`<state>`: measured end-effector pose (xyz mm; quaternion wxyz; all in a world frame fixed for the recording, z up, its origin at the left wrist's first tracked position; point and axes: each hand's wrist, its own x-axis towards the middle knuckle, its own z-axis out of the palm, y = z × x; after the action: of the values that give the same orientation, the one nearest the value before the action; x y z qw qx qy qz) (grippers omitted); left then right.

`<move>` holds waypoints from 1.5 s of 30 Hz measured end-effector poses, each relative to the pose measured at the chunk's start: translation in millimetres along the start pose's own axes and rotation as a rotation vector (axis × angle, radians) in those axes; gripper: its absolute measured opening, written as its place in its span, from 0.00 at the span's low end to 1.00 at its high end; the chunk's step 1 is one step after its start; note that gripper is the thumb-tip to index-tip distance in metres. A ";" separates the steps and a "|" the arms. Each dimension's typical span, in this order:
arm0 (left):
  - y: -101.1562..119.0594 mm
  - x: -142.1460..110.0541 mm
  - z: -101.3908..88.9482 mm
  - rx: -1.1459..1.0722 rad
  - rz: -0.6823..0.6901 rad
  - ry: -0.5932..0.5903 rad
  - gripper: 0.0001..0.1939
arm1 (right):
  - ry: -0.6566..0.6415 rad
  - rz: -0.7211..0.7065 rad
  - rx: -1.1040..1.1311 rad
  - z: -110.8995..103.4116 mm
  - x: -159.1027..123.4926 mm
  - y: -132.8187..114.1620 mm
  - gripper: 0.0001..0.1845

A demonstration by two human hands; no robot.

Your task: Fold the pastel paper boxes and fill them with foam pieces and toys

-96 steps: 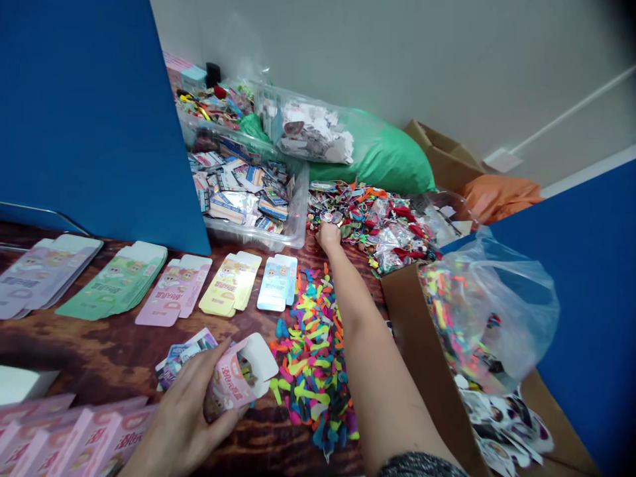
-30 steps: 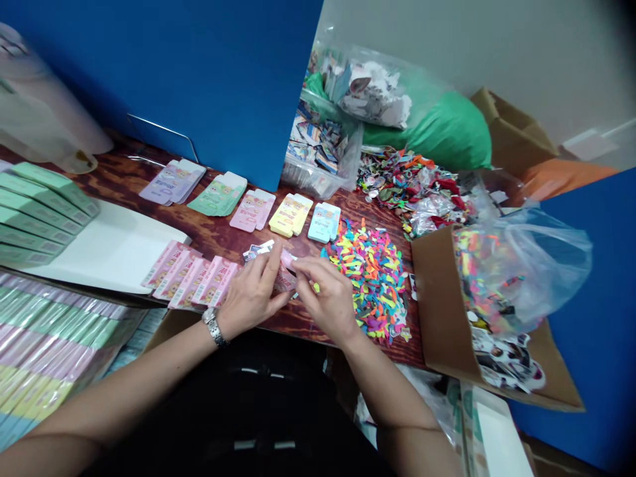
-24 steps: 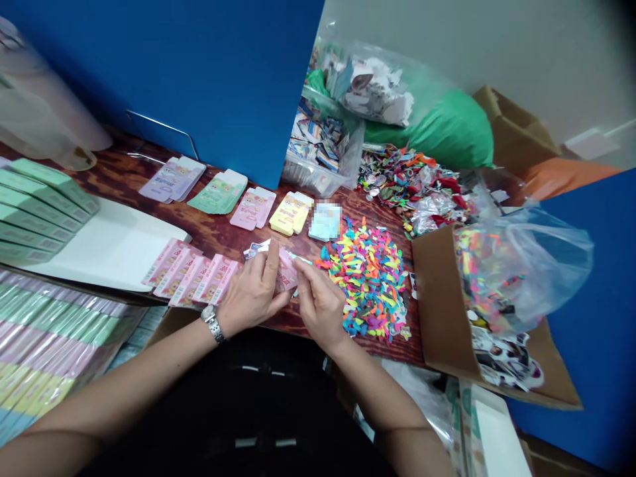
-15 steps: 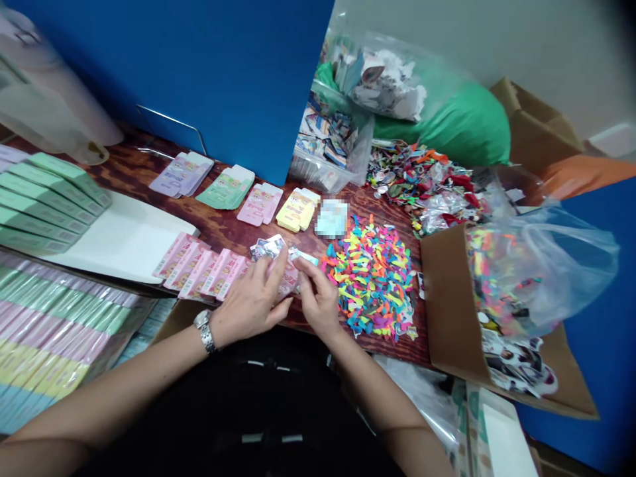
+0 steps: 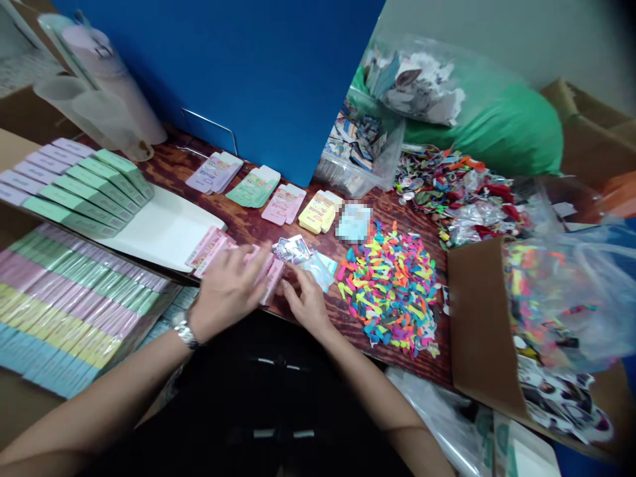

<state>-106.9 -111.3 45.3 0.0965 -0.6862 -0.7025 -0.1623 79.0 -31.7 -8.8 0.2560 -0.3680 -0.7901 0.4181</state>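
My left hand (image 5: 226,291), with a wristwatch on it, lies with fingers stretched flat over the end of a row of pink boxes (image 5: 211,244) on the wooden table. One small pink box (image 5: 273,278) sticks out from under its fingertips. My right hand (image 5: 305,301) rests just right of that box, fingers loosely spread, fingertips at the box's end. Shiny card packets (image 5: 298,250) lie just beyond both hands. A heap of bright balloons (image 5: 392,288) spreads to the right of my right hand.
Flat box blanks lie in small stacks, purple (image 5: 214,172), green (image 5: 253,187), pink (image 5: 284,203), yellow (image 5: 320,211). Green and purple boxes sit on a white tray (image 5: 163,228). A cardboard carton (image 5: 479,331) with a plastic bag, a clear tub (image 5: 360,142) and a trinket pile (image 5: 457,192) crowd the right.
Earlier my right hand reached to the far trinket pile, then both hands worked the pink box. Now the box is down at the row's end and the view has swung left.
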 end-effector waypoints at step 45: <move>-46.8 -46.9 -25.1 0.001 -0.263 0.216 0.32 | -0.067 -0.613 -0.203 10.0 67.8 -57.0 0.36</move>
<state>-153.8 -164.4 47.3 0.1497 -0.5668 -0.7720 -0.2457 10.4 -4.1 41.0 0.3057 -0.1224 -0.9098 0.2527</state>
